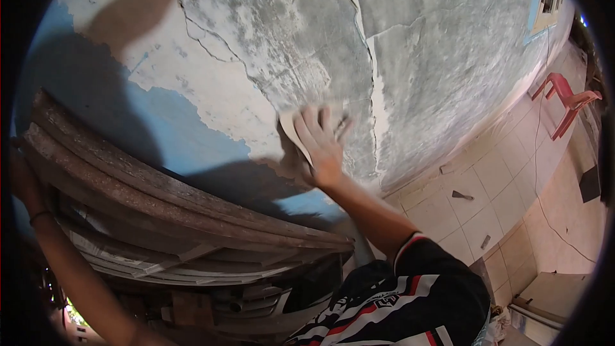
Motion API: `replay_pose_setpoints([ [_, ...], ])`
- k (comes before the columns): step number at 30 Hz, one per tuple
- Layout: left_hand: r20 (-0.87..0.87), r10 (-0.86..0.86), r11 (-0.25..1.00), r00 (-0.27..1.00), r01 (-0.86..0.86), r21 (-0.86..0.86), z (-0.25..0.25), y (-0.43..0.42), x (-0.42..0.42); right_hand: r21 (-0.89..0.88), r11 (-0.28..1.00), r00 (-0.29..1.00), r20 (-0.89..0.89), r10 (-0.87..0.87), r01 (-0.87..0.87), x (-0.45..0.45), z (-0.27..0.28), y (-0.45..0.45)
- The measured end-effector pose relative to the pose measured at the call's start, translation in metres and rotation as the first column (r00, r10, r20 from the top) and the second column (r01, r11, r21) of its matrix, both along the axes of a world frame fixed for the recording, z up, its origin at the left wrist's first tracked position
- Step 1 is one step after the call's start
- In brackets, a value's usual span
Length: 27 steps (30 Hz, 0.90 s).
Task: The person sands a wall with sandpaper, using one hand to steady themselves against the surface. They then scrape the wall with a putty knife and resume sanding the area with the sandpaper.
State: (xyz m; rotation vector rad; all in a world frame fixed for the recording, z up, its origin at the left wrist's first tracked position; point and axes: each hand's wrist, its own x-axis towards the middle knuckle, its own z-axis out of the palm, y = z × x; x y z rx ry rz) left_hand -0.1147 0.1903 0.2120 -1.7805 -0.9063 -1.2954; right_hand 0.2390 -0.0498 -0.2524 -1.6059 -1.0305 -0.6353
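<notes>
My right hand (322, 144) presses a pale sheet of sandpaper (291, 131) flat against the wall (435, 70). Its fingers are spread over the sheet and blurred by motion. Beneath it the wall is patchy, with grey plaster, white filler and peeling blue paint; long cracks run through it. At the far left, in shadow, my left hand (25, 170) is at the end of a large brown wooden piece of furniture (160, 182) with a moulded edge. It appears to grip that edge, though its fingers are mostly hidden in the dark.
The wooden furniture stands close along the wall at lower left. On the tiled floor (442, 211) lie a scraper (462, 196) and a small flat piece (485, 241). A red plastic chair (566, 104) stands at right, near a thin cable (543, 208) across the floor.
</notes>
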Motion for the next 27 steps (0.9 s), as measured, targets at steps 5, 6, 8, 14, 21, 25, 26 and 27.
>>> replay_pose_setpoints([
  [5,0.009,0.072,0.997,0.997,-0.072,0.002,-0.001,-0.004,0.001,-0.128,0.991,0.997,-0.073,0.025,-0.035,-0.020,-0.077,-0.007],
  [6,0.032,0.059,0.998,0.998,-0.059,-0.016,-0.001,-0.005,0.002,-0.100,0.995,0.996,-0.082,0.020,-0.028,-0.016,-0.056,-0.004],
  [8,0.088,0.035,0.998,0.995,-0.030,-0.055,-0.006,-0.012,0.008,0.008,1.000,0.999,-0.053,0.008,-0.008,-0.001,-0.010,0.000],
  [14,0.280,0.014,0.992,0.960,0.021,-0.121,-0.027,-0.046,0.041,-0.005,0.997,0.991,-0.111,0.072,-0.073,-0.005,-0.010,-0.006],
  [21,0.139,-0.020,0.993,0.990,0.036,-0.111,-0.014,-0.018,0.012,0.004,1.000,0.998,-0.063,0.017,-0.017,-0.004,-0.026,-0.002],
  [25,0.129,-0.024,0.992,0.991,0.040,-0.123,-0.013,-0.015,0.010,0.115,0.993,1.000,-0.001,-0.010,0.010,0.009,0.006,0.003],
  [26,0.125,-0.029,0.991,0.992,0.044,-0.123,-0.011,-0.014,0.010,0.008,1.000,0.999,-0.048,0.013,-0.012,0.004,-0.005,0.000],
  [27,0.128,-0.032,0.991,0.991,0.048,-0.127,-0.012,-0.014,0.010,-0.096,0.995,0.996,-0.090,0.028,-0.037,-0.005,-0.026,-0.003],
])
